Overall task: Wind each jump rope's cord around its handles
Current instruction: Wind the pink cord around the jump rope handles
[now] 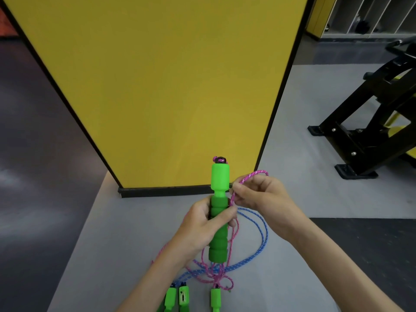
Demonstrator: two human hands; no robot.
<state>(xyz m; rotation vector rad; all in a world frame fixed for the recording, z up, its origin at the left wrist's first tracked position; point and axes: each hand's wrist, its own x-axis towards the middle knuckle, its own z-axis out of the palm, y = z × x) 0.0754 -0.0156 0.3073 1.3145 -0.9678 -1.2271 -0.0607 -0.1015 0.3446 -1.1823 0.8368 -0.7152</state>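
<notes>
Fingers [225, 216] of the left hand [200, 226] curl round a green ribbed foam jump-rope handle [220, 179], its long axis pointing away, cord end farthest. The right hand [261, 194] pinches the pink braided cord [249, 175] just beside it, above the grey floor [112, 244].

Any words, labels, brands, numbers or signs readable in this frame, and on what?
No text can be read.
The floor handle has a small pale panel with dark marks, too blurred to read.
The held green handle, pink cord and yellow panel show no markings.
</notes>
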